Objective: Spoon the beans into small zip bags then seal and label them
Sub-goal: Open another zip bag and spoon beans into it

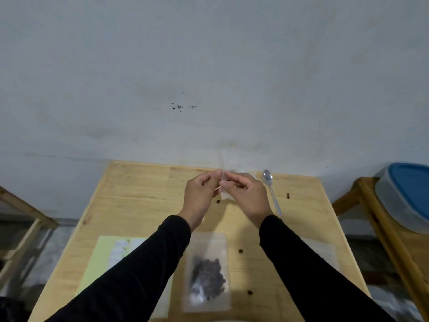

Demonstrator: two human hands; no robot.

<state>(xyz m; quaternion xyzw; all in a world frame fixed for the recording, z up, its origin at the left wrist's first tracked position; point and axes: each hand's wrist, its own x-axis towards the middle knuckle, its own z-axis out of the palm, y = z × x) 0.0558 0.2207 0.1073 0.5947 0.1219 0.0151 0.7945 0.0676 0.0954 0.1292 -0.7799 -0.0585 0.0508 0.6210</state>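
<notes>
Both hands pinching an empty zip bag

Together, the left hand (201,191) and the right hand (244,192) are pinching the top edge of a small clear zip bag (226,195), holding it raised over the far half of the bench (139,201). Just right of the right hand, a spoon (271,190) is lying flat. Nearer than both wrists, a filled bag of beans (207,273) is resting between the sleeves, with loose beans (240,251) scattered beside it. Under the left forearm, a label sheet (104,256) is lying.

Pale grey wall (209,66), dark specks; light wooden table (144,196); wooden stands either side.
</notes>
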